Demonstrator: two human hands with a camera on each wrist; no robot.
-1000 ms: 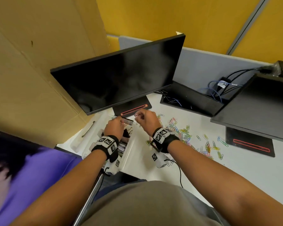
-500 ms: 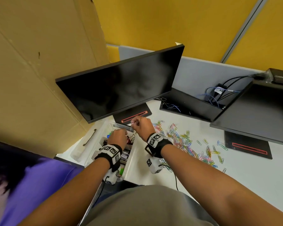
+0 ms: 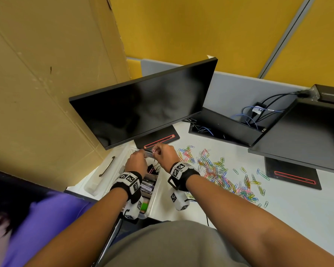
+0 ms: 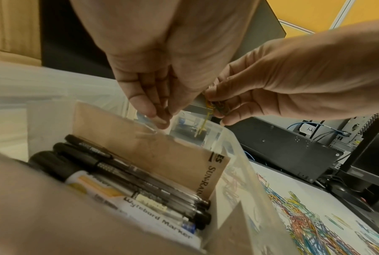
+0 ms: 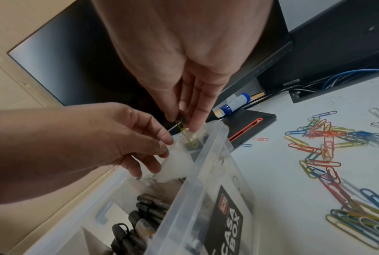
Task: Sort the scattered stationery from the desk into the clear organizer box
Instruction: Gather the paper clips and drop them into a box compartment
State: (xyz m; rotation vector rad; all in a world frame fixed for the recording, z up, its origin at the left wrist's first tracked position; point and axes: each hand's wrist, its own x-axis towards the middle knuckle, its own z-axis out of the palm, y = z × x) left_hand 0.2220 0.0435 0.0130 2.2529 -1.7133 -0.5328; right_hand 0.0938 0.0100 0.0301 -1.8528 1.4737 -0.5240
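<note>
The clear organizer box (image 5: 206, 155) stands at the desk's left, with black markers (image 4: 118, 172) and a brown card (image 4: 162, 155) inside. Over its far end my left hand (image 3: 143, 154) pinches a small clear plastic holder (image 5: 175, 158) and keeps it tilted. Right beside it, my right hand (image 5: 183, 121) pinches a few paper clips; a yellow paper clip (image 5: 187, 136) hangs from the fingers into the holder's mouth. A large scatter of coloured paper clips (image 3: 216, 170) lies on the white desk to the right of the box.
A black monitor (image 3: 143, 108) overhangs the box's far end, its stand base (image 3: 158, 139) just beyond my hands. A second monitor (image 3: 307, 132) and a cable tray (image 3: 224, 126) stand at the right. The box lid (image 3: 106, 166) lies left. A glue stick (image 5: 236, 102) lies under the monitor.
Both hands have stayed together over the far end of the box. The right hand has moved slightly left, closer to the clear holder, still pinching paper clips.
</note>
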